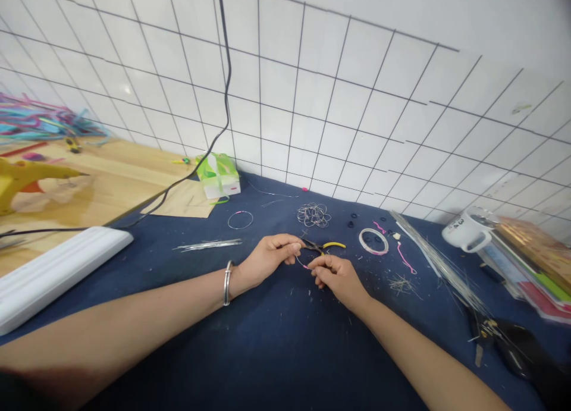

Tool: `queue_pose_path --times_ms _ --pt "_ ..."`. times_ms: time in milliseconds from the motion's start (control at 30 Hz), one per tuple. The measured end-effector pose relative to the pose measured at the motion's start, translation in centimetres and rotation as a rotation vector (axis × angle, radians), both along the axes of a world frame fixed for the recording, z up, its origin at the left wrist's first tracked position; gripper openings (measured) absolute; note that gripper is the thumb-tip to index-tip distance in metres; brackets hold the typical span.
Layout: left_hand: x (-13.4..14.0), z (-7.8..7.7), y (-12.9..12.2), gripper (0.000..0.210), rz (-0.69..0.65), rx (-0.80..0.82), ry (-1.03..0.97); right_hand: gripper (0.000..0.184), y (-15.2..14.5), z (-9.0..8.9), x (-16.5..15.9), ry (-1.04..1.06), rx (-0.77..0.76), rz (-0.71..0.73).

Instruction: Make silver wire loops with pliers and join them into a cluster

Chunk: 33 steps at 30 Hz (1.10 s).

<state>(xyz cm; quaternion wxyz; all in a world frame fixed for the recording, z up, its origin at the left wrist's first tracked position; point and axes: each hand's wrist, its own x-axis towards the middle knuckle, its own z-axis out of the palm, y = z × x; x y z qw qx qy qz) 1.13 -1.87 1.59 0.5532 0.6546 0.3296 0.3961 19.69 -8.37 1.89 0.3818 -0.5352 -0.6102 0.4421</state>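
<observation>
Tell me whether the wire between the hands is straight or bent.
Bent: the wire curves downward from the left hand to the right hand.

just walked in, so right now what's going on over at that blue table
A person is holding a thin wire with a pink section between the fingertips of the left hand and the right hand, above a dark blue cloth. Yellow-handled pliers lie just beyond the hands, held by neither. Further back sits a tangle of wire, and a bundle of straight wires lies off to the left.
</observation>
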Motion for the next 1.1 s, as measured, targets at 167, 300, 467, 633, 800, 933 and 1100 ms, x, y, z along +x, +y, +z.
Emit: queue_pose_path --times_ms 167,300,467,633,800,933,1100 --pt "0.02 -0.01 0.01 0.022 0.008 0.011 0.005 0.015 0.06 0.02 0.10 -0.007 0.007 0.001" --pt "-0.04 -0.02 -0.03 0.022 -0.003 0.011 0.008 0.014 0.11 -0.07 0.17 -0.010 0.015 0.024" --pt "-0.17 0.20 -0.13 0.022 -0.024 0.021 0.023 0.014 0.21 -0.33 0.25 -0.036 0.032 0.070" --pt "-0.15 0.38 -0.20 0.022 -0.025 0.041 0.021 0.010 0.23 -0.48 0.34 -0.047 0.049 0.059" --pt "-0.11 0.44 -0.19 0.021 -0.022 0.049 0.020 0.007 0.18 -0.14 0.32 -0.009 0.037 0.071" --pt "-0.10 0.44 -0.17 0.020 -0.015 0.051 0.007 0.007 0.14 0.14 0.24 0.025 0.021 0.069" --pt "-0.10 0.51 -0.19 0.021 -0.019 0.045 0.002 0.007 0.12 0.18 0.21 0.040 0.016 0.056"
